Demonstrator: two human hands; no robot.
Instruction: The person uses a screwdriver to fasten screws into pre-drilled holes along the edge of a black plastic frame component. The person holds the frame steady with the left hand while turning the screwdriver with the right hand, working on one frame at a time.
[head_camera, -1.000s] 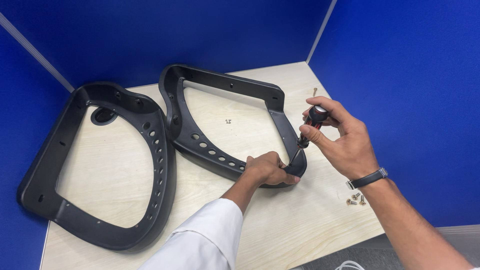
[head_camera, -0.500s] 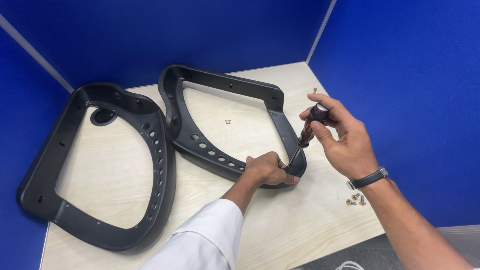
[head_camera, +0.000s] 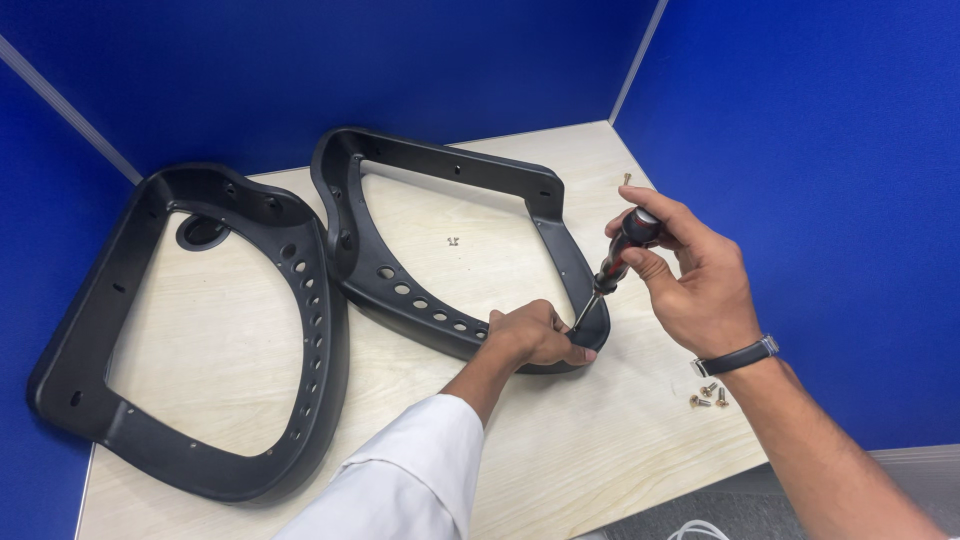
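A black plastic chair frame (head_camera: 455, 170) lies on the light wooden table (head_camera: 560, 450). My left hand (head_camera: 535, 335) grips its near right corner, fingers curled over the rim. My right hand (head_camera: 695, 280) holds a screwdriver (head_camera: 615, 262) with a black and red handle, tilted, its tip down at the frame's corner right beside my left fingers. A watch with a dark strap sits on my right wrist.
A second, larger black frame (head_camera: 110, 330) lies to the left, a round black grommet hole (head_camera: 200, 232) inside it. Several brass screws (head_camera: 706, 397) lie near the table's right edge; one more (head_camera: 627, 179) at the far right, a small fitting (head_camera: 453, 240) inside the held frame. Blue partition walls enclose the desk.
My right hand has tilted the screwdriver and brought its tip down to the frame's corner. My left hand stays on the frame.
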